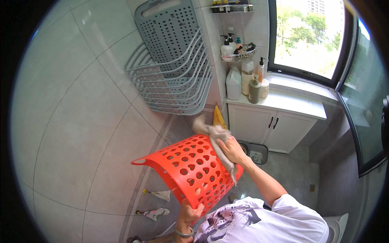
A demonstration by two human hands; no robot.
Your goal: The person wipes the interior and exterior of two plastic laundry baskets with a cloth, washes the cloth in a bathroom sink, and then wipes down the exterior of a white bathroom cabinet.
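An orange-red plastic basket [194, 164], pierced with round and heart-shaped holes, is tilted on its side in front of me. My left hand [189, 212] grips its rim at the lower end, and a bracelet circles that wrist. Against the upper outer wall of the basket, my right hand [232, 150] presses a greyish-beige cloth [223, 155]. One end of this cloth is blurred and flies out past the basket's far edge. The inside of the basket is mostly hidden.
A grey slatted basket [182, 94] hangs on the tiled wall. Pump bottles [254, 91] stand on a white cabinet [252, 121] below an open window [307, 36]. A yellow cloth [218, 118] and small cloths [155, 213] hang low. A grey basin [258, 153] sits by the cabinet.
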